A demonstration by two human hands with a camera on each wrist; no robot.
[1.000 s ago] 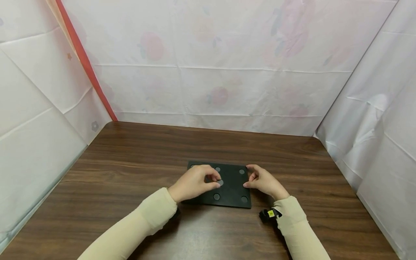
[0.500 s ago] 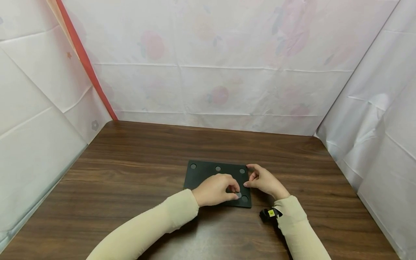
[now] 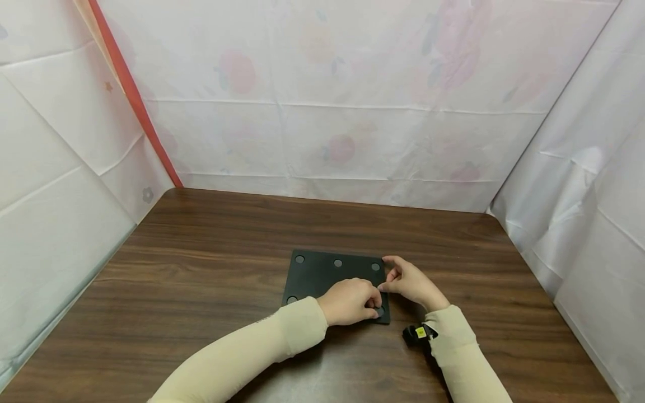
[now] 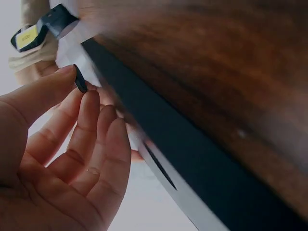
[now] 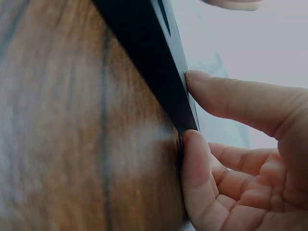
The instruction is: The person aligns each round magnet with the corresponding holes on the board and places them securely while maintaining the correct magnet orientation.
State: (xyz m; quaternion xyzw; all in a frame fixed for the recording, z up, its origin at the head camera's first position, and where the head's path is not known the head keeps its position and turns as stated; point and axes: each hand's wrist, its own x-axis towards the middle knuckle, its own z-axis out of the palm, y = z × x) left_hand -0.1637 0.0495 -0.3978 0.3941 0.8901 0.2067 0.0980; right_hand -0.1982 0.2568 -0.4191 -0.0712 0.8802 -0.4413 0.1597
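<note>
A black rectangular board [image 3: 317, 272] lies flat on the table, with several greyish round spots along its edges; whether these are recesses or inset discs I cannot tell. Over its near right corner, my left hand [image 3: 350, 302] pinches a small thin dark disc [image 4: 80, 79] between thumb and fingertip. In the left wrist view the disc is tilted on edge and apart from the board's top. My right hand [image 3: 410, 282] grips the board's right side, thumb on the top face and index finger [image 5: 196, 159] against the side edge. The left hand covers part of the board's near edge.
The brown wood-grain table [image 3: 211, 246] extends around the board on all sides. Pale printed curtains [image 3: 322, 112] hang behind and at both sides. A black wrist camera [image 3: 413, 334] with a yellow label sits by the right cuff.
My left hand has moved right and nearer, from the board's middle to its near right corner, carrying the disc. The right hand and the board have stayed in place.
</note>
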